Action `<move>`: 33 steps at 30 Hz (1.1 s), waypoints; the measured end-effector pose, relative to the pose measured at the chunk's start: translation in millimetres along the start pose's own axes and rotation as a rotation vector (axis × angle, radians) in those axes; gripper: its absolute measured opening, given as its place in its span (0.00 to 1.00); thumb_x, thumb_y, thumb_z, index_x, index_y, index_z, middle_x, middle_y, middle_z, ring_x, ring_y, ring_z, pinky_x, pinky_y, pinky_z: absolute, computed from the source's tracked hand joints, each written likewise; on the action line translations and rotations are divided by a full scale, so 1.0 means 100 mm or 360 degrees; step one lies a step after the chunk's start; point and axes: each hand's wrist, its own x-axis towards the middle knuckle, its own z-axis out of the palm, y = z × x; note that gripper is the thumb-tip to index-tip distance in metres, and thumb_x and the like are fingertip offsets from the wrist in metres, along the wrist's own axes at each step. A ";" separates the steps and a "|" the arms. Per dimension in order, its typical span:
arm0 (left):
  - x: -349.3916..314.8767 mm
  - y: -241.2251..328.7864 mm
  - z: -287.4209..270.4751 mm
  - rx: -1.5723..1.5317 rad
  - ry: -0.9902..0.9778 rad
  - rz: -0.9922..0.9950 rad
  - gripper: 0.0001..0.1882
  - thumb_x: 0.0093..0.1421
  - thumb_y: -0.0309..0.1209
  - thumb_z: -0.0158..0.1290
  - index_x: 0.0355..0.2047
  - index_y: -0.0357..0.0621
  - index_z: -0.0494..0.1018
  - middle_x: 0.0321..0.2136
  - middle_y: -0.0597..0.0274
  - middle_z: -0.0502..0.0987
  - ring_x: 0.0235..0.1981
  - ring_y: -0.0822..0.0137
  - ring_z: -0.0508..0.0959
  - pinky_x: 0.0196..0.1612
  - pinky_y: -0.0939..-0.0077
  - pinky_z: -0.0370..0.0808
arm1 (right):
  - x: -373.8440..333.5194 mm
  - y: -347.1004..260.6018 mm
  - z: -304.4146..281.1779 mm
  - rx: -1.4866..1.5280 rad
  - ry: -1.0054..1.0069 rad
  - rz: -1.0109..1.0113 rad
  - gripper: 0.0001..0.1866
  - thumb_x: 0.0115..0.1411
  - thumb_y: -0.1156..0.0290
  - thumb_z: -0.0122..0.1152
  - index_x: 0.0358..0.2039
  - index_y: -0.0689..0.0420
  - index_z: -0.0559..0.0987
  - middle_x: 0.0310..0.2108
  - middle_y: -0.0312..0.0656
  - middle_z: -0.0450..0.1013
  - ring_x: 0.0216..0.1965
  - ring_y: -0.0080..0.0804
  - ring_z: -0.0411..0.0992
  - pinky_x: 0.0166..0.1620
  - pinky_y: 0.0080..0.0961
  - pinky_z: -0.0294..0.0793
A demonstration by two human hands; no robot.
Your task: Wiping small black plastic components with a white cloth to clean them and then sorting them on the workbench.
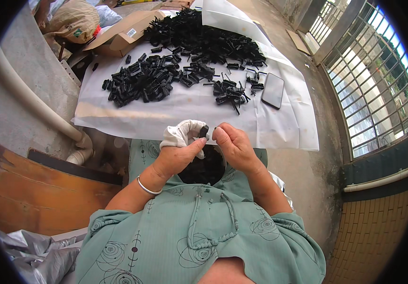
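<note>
My left hand, its fingers covered in white cloth and its thumb bare, pinches a small black plastic part just off the table's near edge. Close to its right, my right hand is closed in a pinch with thumb against forefinger. Whatever sits between those fingertips is too small to make out. Below both hands, between my knees, is a dark opening or container whose contents I cannot tell. Beyond the hands, a heap of black plastic parts lies on a white sheet.
A larger black heap of thin pieces covers the back of the table. A small pile lies at the right, beside a phone. An open cardboard box stands back left. A barred window is on the right.
</note>
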 end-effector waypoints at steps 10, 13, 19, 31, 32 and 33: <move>0.04 -0.09 0.04 0.0523 0.0156 0.0202 0.16 0.52 0.20 0.52 0.43 0.32 0.67 0.33 0.58 0.73 0.26 0.76 0.73 0.28 0.83 0.72 | 0.05 0.10 0.08 -0.0183 -0.0114 0.0050 0.14 0.63 0.68 0.46 0.22 0.62 0.69 0.16 0.33 0.62 0.21 0.19 0.56 0.25 0.21 0.61; 0.03 -0.13 0.09 0.0671 0.0235 0.0420 0.18 0.51 0.20 0.53 0.44 0.31 0.66 0.33 0.58 0.73 0.29 0.74 0.73 0.32 0.81 0.72 | 0.06 0.09 0.12 -0.0112 -0.0026 0.0080 0.15 0.63 0.67 0.47 0.21 0.62 0.69 0.16 0.32 0.61 0.20 0.19 0.56 0.24 0.21 0.60; 0.17 -0.19 0.06 0.0329 0.0101 0.0441 0.16 0.52 0.20 0.52 0.42 0.34 0.64 0.34 0.61 0.71 0.35 0.75 0.70 0.39 0.81 0.70 | 0.13 0.18 0.12 0.0258 0.0062 0.0021 0.13 0.62 0.67 0.48 0.24 0.62 0.71 0.17 0.30 0.62 0.19 0.16 0.57 0.23 0.18 0.60; 0.17 -0.04 -0.05 0.0047 0.0130 0.0045 0.13 0.61 0.25 0.41 0.47 0.40 0.60 0.30 0.65 0.69 0.17 0.82 0.64 0.20 0.87 0.65 | 0.12 0.19 -0.07 -0.0383 0.0055 -0.0557 0.07 0.52 0.76 0.60 0.33 0.60 0.76 0.16 0.32 0.65 0.20 0.17 0.61 0.25 0.18 0.63; 0.16 -0.03 -0.05 0.0051 -0.0003 -0.0028 0.15 0.60 0.25 0.40 0.48 0.40 0.59 0.29 0.65 0.69 0.17 0.82 0.64 0.20 0.88 0.65 | 0.13 0.15 -0.07 -0.0420 0.0048 -0.0595 0.06 0.53 0.76 0.60 0.33 0.60 0.76 0.16 0.32 0.65 0.19 0.18 0.62 0.24 0.18 0.63; 0.15 -0.02 -0.05 0.0058 -0.0132 -0.0102 0.16 0.59 0.25 0.39 0.49 0.40 0.59 0.29 0.65 0.68 0.17 0.82 0.63 0.20 0.88 0.65 | 0.13 0.13 -0.06 -0.0416 0.0055 -0.0590 0.06 0.53 0.76 0.60 0.33 0.60 0.76 0.16 0.32 0.65 0.19 0.18 0.62 0.24 0.18 0.63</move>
